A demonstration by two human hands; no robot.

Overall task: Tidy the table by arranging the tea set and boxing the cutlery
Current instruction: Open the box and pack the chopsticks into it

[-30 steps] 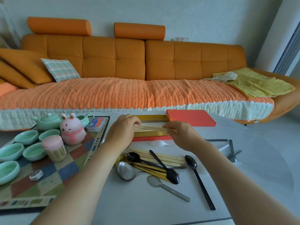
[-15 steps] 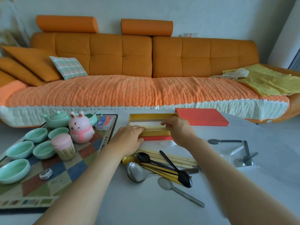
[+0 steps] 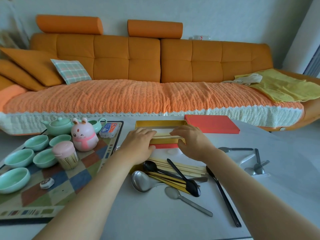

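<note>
An open gold box [image 3: 161, 123] with red sides lies at the table's far middle. A pair of pale chopsticks [image 3: 162, 135] lies inside it. My left hand [image 3: 138, 144] covers their left end and my right hand [image 3: 192, 141] their right end. The fingers rest on them, with the thumbs outside the near wall. The red lid [image 3: 211, 123] lies to the right. In front of the box is a heap of loose chopsticks [image 3: 187, 168], black spoons [image 3: 192, 187], a steel ladle [image 3: 140, 181] and a steel spoon [image 3: 173, 193]. On the checked mat [image 3: 52, 187] at left stand a green teapot [image 3: 58, 126] and several green cups [image 3: 19, 157].
A pink rabbit figure [image 3: 84, 135], a toothpick jar [image 3: 66, 156] and a small blue packet [image 3: 110, 129] also stand on the mat. More spoons [image 3: 256, 168] lie at the right. An orange sofa [image 3: 155, 66] runs behind the table.
Both hands held the chopsticks above the box by their ends. They have lowered them into the box, and the thumbs have moved to the box's near wall.
</note>
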